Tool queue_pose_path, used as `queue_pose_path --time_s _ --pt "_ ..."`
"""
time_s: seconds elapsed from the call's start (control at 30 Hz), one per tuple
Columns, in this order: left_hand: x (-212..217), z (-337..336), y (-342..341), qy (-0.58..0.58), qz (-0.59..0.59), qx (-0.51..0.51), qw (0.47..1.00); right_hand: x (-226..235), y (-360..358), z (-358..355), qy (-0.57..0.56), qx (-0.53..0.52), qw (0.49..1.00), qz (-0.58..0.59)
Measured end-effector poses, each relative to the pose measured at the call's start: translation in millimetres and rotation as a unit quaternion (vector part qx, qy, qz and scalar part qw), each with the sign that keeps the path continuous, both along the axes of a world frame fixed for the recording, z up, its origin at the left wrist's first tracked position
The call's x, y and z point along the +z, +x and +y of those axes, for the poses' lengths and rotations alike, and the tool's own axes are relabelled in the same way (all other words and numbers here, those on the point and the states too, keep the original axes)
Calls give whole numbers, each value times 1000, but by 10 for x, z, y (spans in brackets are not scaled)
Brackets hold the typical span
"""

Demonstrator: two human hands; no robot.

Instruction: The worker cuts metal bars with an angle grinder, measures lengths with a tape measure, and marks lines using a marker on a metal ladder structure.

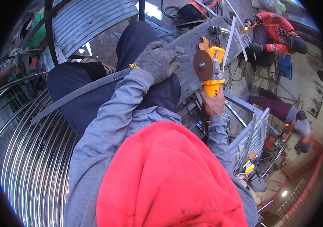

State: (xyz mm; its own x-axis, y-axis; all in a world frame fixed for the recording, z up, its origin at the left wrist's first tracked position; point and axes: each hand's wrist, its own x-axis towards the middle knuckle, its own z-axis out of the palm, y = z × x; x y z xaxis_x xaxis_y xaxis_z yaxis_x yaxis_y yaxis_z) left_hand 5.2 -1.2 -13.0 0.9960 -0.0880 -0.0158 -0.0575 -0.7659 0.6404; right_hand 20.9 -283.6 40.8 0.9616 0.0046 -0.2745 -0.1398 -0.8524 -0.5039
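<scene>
A gloved left grip (156,62) clasps a long metal strip (80,89), a bare right grip (213,103) encircles a grinder (217,71), with one short piece (179,49) seemingly cut and more left.

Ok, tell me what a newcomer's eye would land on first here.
The big red cloth filling the lower middle stands out first. Next comes the yellow grinder with its brown disc, held in the bare right hand just right of centre, in the upper half. Bright sparks beside a co-worker in red at upper right and shiny metal tubes at lower left follow.
</scene>
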Motion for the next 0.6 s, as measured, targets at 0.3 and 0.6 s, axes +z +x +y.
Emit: queue_pose_path --time_s 0.3,0.6 --pt "41 20 -1 4 11 -11 1000 91 50 37 -10 -11 1000 9" --pt "50 27 8 7 24 -12 1000 37 102 146 -44 32 999 -6"
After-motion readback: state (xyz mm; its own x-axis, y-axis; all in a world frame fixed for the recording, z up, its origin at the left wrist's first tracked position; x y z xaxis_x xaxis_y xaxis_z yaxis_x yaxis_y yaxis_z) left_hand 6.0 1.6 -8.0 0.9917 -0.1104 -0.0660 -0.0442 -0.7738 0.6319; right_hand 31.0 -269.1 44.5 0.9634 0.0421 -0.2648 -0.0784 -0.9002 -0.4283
